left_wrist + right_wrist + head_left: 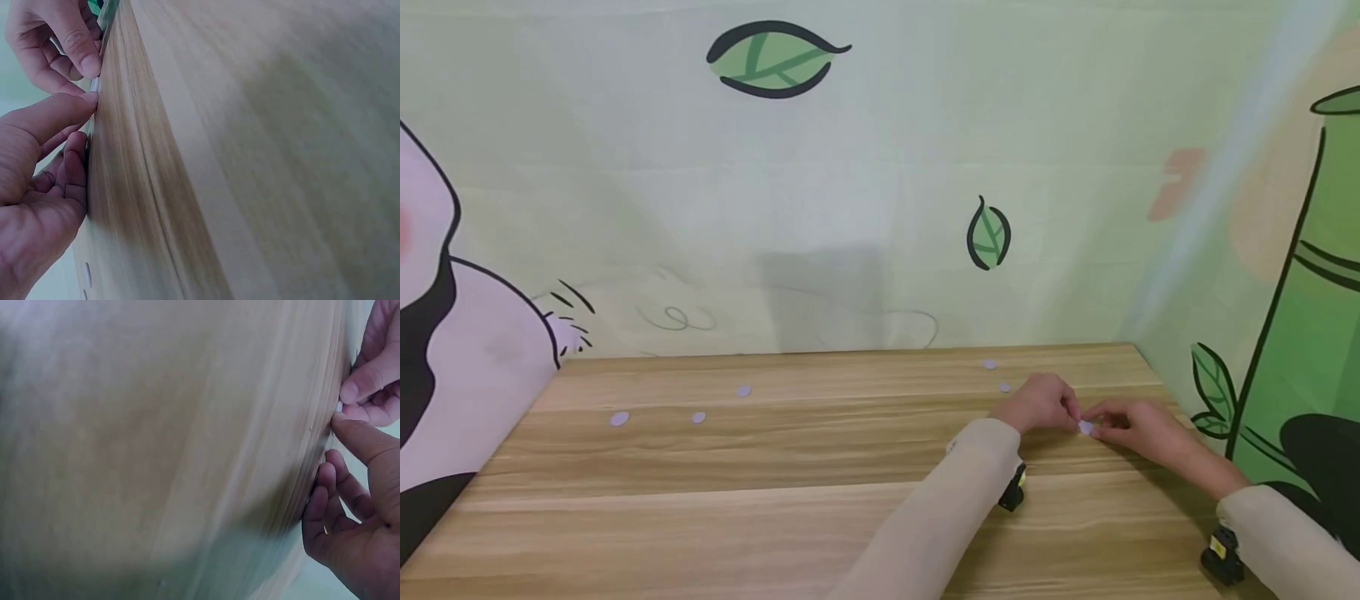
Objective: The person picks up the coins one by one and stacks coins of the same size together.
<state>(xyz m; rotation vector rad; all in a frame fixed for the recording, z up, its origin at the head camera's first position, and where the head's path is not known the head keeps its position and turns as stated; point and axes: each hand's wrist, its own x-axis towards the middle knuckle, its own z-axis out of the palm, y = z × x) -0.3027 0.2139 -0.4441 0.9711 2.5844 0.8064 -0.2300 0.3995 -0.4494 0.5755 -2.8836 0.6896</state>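
A small white round disc (1086, 427) is held between both hands on the right part of the wooden table. My left hand (1041, 404) pinches its left edge with thumb and finger. From the opposite side my right hand (1142, 429) pinches the right edge, thumb nearer the camera. In the left wrist view the disc (95, 84) appears as a thin edge between the fingertips, close to the tabletop. The right wrist view shows only a sliver of the disc (339, 407). Just behind my left hand lie two similar discs, one nearer (1004, 387) and one farther (989, 364).
On the left part of the wooden table (737, 533) lie a larger-looking disc (619, 418) and two others, one in front (698, 417) and one farther back (743, 391). A printed backdrop (865, 150) with leaves rises along the table's back and right edges.
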